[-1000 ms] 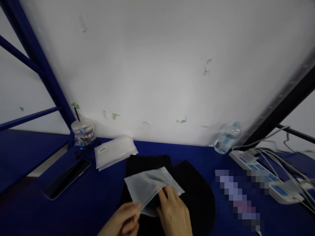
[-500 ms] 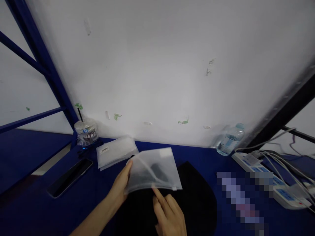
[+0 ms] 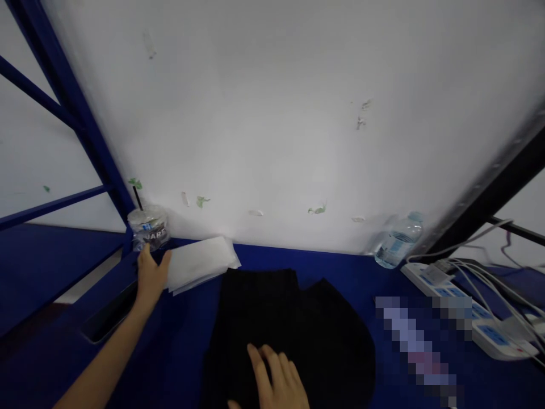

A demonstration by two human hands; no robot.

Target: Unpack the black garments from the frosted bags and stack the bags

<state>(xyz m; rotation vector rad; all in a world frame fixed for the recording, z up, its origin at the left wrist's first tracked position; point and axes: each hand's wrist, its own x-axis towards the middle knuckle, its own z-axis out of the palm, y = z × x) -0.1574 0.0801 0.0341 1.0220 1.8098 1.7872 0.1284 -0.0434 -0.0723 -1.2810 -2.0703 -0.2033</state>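
Note:
My left hand (image 3: pixel 152 275) is at the left, thumb and fingers apart and nothing seen in it. It hovers between the wrapped cup (image 3: pixel 149 227) and a small stack of frosted plastic bags (image 3: pixel 202 261), its thumb at the stack's left edge; I cannot tell whether it touches. Below that hand lies a dark phone (image 3: pixel 108 312), partly covered by the forearm. A folded black cloth garment (image 3: pixel 264 307) is spread in front of me. Over its lower part rests my right hand (image 3: pixel 279 378), fingers loosely bent and apart, holding nothing.
A clear water bottle (image 3: pixel 398 241) stands tilted-looking by the wall at the right. Nearby, a white power strip (image 3: pixel 489 335) carries several plugs and cables (image 3: pixel 481 284). Blue metal frame bars (image 3: pixel 85 136) rise at the left. A pixelated patch covers something at the right.
The frosted zip bag has left my hands, and the garment beneath it shows. My left hand moved left past the stack, whose label no longer shows. My right hand drew slightly down and spread its fingers.

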